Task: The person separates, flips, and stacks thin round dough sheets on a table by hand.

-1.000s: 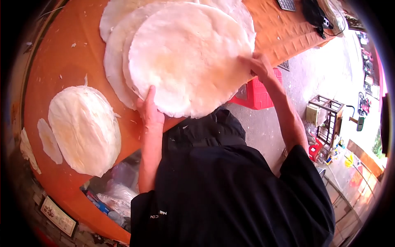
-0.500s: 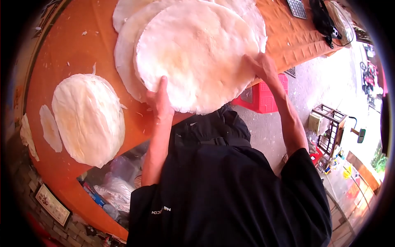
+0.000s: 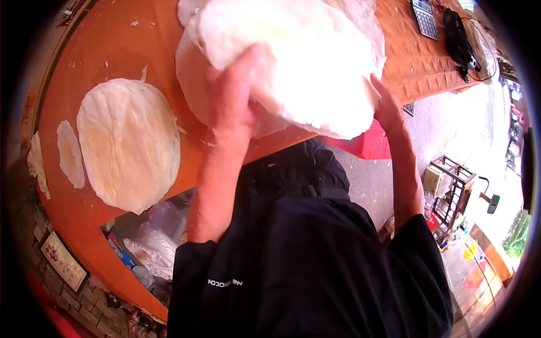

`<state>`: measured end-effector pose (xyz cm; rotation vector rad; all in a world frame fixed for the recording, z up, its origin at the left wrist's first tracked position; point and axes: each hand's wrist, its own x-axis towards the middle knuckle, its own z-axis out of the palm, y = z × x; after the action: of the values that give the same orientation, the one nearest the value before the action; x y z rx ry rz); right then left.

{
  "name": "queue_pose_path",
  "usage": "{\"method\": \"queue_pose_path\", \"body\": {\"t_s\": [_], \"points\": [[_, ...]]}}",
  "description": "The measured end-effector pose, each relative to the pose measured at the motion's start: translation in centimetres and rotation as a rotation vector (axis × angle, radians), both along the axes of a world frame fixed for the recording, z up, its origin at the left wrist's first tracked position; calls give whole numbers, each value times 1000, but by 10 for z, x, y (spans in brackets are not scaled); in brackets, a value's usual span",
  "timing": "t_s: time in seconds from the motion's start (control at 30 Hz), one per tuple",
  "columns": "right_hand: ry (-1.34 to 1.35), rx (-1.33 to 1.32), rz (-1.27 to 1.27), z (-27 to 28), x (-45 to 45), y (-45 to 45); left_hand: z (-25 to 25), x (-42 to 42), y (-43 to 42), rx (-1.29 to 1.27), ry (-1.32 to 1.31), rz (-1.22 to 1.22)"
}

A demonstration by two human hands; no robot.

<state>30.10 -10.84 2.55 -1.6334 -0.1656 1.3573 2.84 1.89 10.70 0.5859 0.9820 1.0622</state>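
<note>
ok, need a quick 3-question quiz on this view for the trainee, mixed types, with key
1. True or false: the left hand and the right hand both touch the large pale sheet.

2. Which of these lies on the orange tabletop, beyond the right hand?
a) a mug
b) a calculator
c) a pair of scissors

3. Fill in the blank: as pictured, the narrow pale piece lies just to the ____ of the oval pale sheet.

Key: 1 true; 2 b; 3 left
</note>
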Motion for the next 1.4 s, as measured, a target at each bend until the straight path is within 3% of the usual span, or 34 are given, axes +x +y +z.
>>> {"method": "queue_pose_path", "body": {"t_s": [0.03,0.07,0.17,0.23,0.3,0.33,0.37,0.47,0.5,0.57,0.73,0.77,0.8,0.83,0.87,1.03,1.1,1.23,1.37,1.4], "points": [[262,197,-155,0,-10,6,2,-4,5,-2,1,0],[360,212,-233,8,-17,12,3,-10,12,32,-2,-12],[275,257,-165,-16,-5,28,7,-45,15,79,22,-89],[-132,322,-54,22,-27,47,-17,-77,11,96,57,-133],[-269,292,92,26,-42,60,-72,-109,3,1,207,-31],[-268,200,158,0,-43,65,-96,-119,-1,-112,283,14],[-271,113,222,-27,-44,69,-125,-129,-5,-34,374,38],[-612,112,198,-33,-58,71,-113,-123,-9,-42,366,104],[-611,102,200,-33,-59,71,-110,-127,-9,-62,386,70],[-886,100,307,-29,-55,80,-112,-126,-6,-70,397,29],[-1096,-31,408,-29,-50,86,-97,-115,-15,142,784,13],[-1218,85,359,-38,-47,80,-90,-113,-15,144,783,14],[-1334,202,310,-39,-48,76,-83,-113,-16,120,979,-34],[-1332,202,309,-39,-47,78,-79,-113,-16,94,1176,-85],[-1261,140,328,-38,-45,82,-84,-115,-15,98,1177,-83],[-1152,57,293,-29,-36,104,-102,-118,-12,119,844,87],[-754,-106,397,-19,-24,110,-100,-119,-11,99,907,67],[-532,25,398,-27,-11,116,-101,-115,-14,123,906,80],[-523,61,468,-35,-15,115,-102,-113,-17,88,820,140],[-764,86,511,-31,-22,114,-101,-113,-17,68,788,145]]}}
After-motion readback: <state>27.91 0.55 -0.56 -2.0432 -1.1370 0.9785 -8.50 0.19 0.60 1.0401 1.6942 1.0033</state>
